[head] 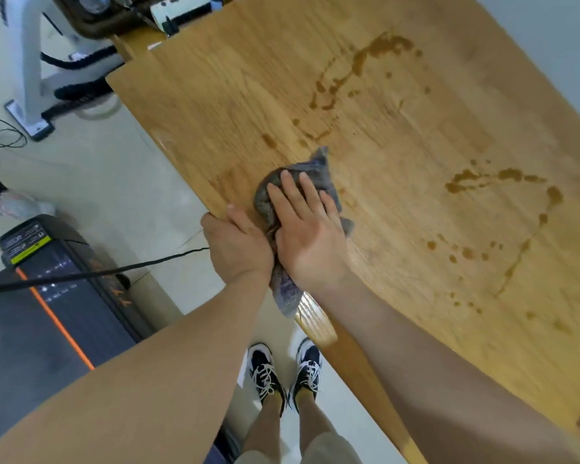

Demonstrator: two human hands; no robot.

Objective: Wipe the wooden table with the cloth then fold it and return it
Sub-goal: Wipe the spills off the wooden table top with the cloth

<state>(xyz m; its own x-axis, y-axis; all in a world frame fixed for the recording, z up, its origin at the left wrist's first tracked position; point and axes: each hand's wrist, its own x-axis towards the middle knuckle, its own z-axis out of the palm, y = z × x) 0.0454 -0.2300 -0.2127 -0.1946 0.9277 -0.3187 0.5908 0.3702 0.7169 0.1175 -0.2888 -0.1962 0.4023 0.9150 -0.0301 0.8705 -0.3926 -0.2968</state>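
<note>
A: Cloth, looks and spot?
B: Grey cloth (318,166), terry-looking, bunched and creased. It sits on the wooden table (248,78) at the near edge, around 6 o'clock from table centre. One tail hangs off the edge at 6 o'clock of the bunch.
A: Table surface?
B: Light wood grain, with brown spill marks (382,51) at 1 o'clock of the cloth and more at 3 o'clock, well apart from it.
A: Right hand?
B: Right hand (305,229) is flat, fingers straight and slightly spread, palm pressing on top of the cloth.
A: Left?
B: Left hand (238,242) is at 9 o'clock of the right, touching it, thumb on the tabletop. Its fingers go over the edge out of sight, so it is probably gripping the table edge. Can't tell if it also holds the cloth tail.
A: Else?
B: Black-and-white sneakers (265,373) at 6 o'clock, treadmill (47,296) at 8 o'clock.
</note>
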